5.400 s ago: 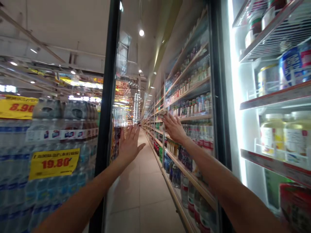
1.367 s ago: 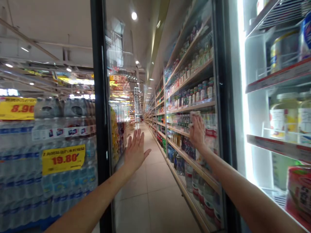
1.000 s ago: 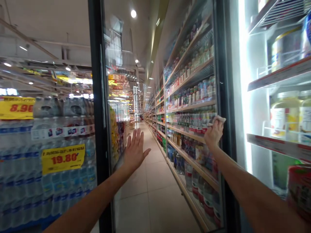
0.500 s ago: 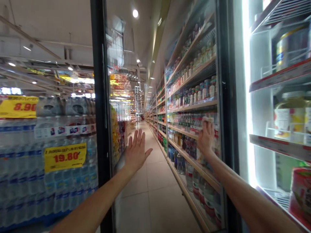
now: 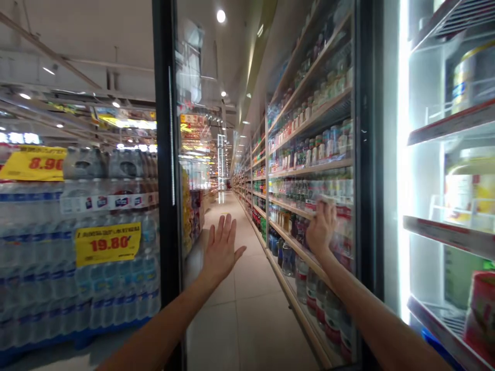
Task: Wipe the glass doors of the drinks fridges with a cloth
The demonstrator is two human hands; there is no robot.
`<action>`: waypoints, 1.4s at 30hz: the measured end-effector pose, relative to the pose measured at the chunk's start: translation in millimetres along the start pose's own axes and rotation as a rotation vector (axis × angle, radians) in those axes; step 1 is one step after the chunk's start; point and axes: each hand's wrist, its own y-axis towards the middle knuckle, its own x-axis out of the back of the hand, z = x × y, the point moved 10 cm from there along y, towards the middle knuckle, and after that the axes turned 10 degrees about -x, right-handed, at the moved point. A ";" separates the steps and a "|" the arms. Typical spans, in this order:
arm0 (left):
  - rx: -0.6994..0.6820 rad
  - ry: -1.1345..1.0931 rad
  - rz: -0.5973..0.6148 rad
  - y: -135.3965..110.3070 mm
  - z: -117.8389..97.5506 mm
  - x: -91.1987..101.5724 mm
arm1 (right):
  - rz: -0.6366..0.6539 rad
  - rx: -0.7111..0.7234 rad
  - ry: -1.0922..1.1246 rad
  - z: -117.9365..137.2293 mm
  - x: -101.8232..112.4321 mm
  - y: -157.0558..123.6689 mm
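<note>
A tall glass door with a black frame (image 5: 167, 154) stands open in front of me. My left hand (image 5: 221, 250) lies flat against its pane, fingers stretched up and thumb out to the side, holding nothing. Further right on the same pane, my right hand (image 5: 320, 232) is bent at the fingers and presses a pale cloth (image 5: 327, 199) to the glass. Only a thin edge of the cloth shows above the fingertips; the rest is hidden and slightly blurred.
Right of the door, a lit cooler has shelves (image 5: 448, 239) with bottles and a red package (image 5: 481, 314). Packs of bottled water (image 5: 42, 278) with yellow price signs (image 5: 108, 243) are stacked at left. Drink shelves (image 5: 309, 167) and an aisle floor (image 5: 255, 319) appear in the pane.
My right hand has moved a little down and left across the pane with the cloth. My left hand stays flat on the glass. The view has shifted slightly.
</note>
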 end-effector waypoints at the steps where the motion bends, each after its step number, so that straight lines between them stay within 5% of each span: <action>1: 0.001 -0.002 0.001 0.6 0.4 0.6 | 0.076 0.179 0.003 27.0 -6.8 -16.4; 4: -0.007 0.017 -0.016 1.4 1.1 5.2 | 0.297 0.810 0.047 76.4 -14.1 -87.5; 6: -0.027 0.033 -0.026 0.2 -0.1 7.1 | 0.313 0.925 0.045 59.3 -9.0 -101.2; 7: -0.036 0.038 -0.030 -0.9 -1.1 7.2 | 0.275 0.826 0.020 40.8 -7.5 -88.1; 10: -0.039 0.041 -0.027 -4.9 -4.0 4.6 | 0.035 0.209 -0.042 -28.4 5.0 -25.9; 12: -0.023 0.041 -0.019 -8.5 -6.7 2.0 | -0.079 -0.049 -0.021 -42.0 10.9 -15.0; 14: -0.020 0.035 -0.003 -13.1 -11.6 -0.7 | -0.046 0.012 0.012 -10.3 3.3 -26.5; 17: -0.046 0.021 0.023 -21.5 -20.7 -3.8 | 0.168 0.446 0.047 57.6 -14.8 -74.7; 20: -0.055 0.008 0.029 -28.4 -24.2 -5.3 | 0.264 0.676 0.045 56.8 -15.6 -101.3; 22: -0.051 0.006 0.026 -30.6 -24.1 -6.4 | 0.163 0.485 0.015 16.6 -7.8 -74.2; 24: -0.048 0.010 0.024 -31.3 -24.3 -8.2 | -0.014 0.146 0.004 -31.0 5.6 -40.7; 26: -0.044 0.012 0.023 -31.6 -25.2 -10.1 | -0.108 -0.038 0.015 -47.3 11.5 -30.8; 28: -0.037 0.009 0.022 -32.3 -26.6 -11.6 | -0.030 0.071 0.020 -18.9 1.9 -41.8; 31: -0.031 0.002 0.024 -33.5 -28.1 -12.3 | 0.208 0.471 0.020 39.4 -16.6 -87.0; 33: -0.039 0.000 0.027 -33.5 -28.5 -12.0 | 0.282 0.613 0.012 43.1 -17.7 -105.2; 35: -0.043 0.000 0.029 -33.2 -27.5 -11.9 | 0.223 0.510 -0.013 14.0 -11.0 -90.7; 38: -0.029 0.005 0.026 -34.3 -25.8 -13.3 | -0.009 0.105 -0.024 -44.8 9.0 -52.8; 40: -0.080 0.005 0.031 -36.5 -34.9 -16.7 | -0.051 0.032 -0.006 -43.0 10.8 -52.3; 42: -0.194 -0.005 0.055 -40.7 -54.2 -22.8 | 0.041 0.177 0.013 -4.3 0.3 -71.3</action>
